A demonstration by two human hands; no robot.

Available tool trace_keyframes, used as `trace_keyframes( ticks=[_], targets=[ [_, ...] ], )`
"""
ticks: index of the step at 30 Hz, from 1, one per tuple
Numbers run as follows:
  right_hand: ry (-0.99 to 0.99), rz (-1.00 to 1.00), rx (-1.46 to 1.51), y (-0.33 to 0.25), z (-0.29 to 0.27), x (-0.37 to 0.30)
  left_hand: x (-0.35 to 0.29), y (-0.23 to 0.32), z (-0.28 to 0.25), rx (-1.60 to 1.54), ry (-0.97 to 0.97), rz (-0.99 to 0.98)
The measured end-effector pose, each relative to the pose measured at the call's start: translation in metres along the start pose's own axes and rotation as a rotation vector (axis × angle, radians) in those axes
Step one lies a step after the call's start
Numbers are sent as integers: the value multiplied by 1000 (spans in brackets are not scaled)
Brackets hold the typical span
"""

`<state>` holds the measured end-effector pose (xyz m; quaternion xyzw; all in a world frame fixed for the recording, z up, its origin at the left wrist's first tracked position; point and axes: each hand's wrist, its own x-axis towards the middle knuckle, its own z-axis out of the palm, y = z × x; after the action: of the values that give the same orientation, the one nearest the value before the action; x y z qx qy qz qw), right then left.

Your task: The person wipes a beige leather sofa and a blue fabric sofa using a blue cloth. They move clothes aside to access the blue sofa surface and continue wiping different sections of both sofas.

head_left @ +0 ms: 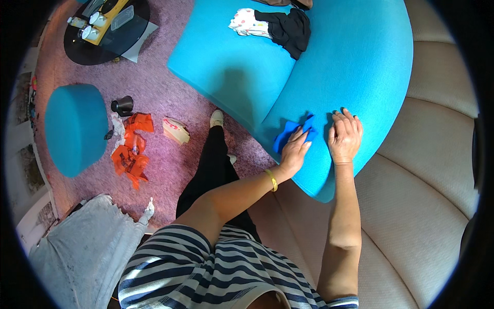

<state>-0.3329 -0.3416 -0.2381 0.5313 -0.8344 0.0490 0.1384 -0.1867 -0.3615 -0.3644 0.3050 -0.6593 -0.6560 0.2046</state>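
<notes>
A dark blue cloth point(288, 135) is bunched under my left hand point(295, 150), whose fingers close over it against the turquoise sofa point(355, 62). The cloth lies on the sofa's rounded arm, with one folded corner poking up past my fingertips. Just to the right, my right hand point(345, 136) rests on the same upholstery with its fingers stretched out and nothing in them. A yellow bangle point(271, 180) circles my left wrist.
Black and white clothes point(283, 28) lie on the sofa's far part. On the pinkish carpet are orange plastic bags point(135, 149), a dark cup-like container point(122, 105), a small carton point(176, 131) and a turquoise stool point(76, 129). A round dark table point(77, 49) stands far left; a padded beige wall point(437, 154) curves right.
</notes>
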Motion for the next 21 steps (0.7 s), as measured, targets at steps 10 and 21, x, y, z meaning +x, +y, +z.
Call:
trace_keyframes(
  ticks=[10, 21],
  targets=[
    [2, 2, -22, 9, -3, -6, 71, -41, -2, 73, -24, 174],
    [-5, -40, -35, 5, 7, -2, 51, -154, -13, 356, 37, -501]
  ],
)
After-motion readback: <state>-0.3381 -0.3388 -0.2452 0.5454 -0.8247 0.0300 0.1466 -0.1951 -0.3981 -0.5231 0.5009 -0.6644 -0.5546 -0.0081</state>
